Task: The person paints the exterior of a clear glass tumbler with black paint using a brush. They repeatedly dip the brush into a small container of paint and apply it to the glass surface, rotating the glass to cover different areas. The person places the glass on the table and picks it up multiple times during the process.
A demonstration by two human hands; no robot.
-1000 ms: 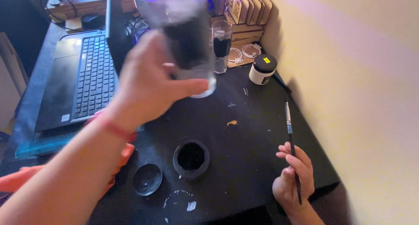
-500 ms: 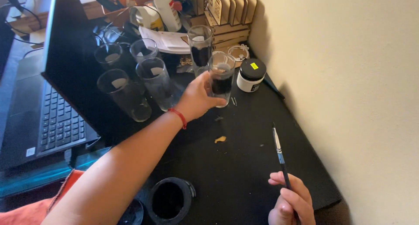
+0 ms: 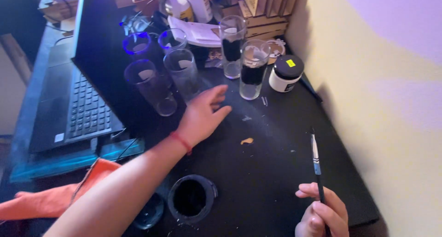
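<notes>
Left hand (image 3: 202,115) spread, empty, hovering over black table (image 3: 271,172) near tall glass (image 3: 252,69) holding dark liquid. Right hand (image 3: 322,216) pinches thin paintbrush (image 3: 315,161), bristles up, near table's right edge. Bare tabletop between hands.

Black desk (image 3: 276,172) against cream wall (image 3: 382,80)

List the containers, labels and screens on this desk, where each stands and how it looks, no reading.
Small jar: back right by the wall, round, white body, black lid with a yellow square sticker.
Laptop: left side, open, dark screen and keyboard.
White bottles: far back, partly hidden.
Black pot: front centre, round, open.
</notes>
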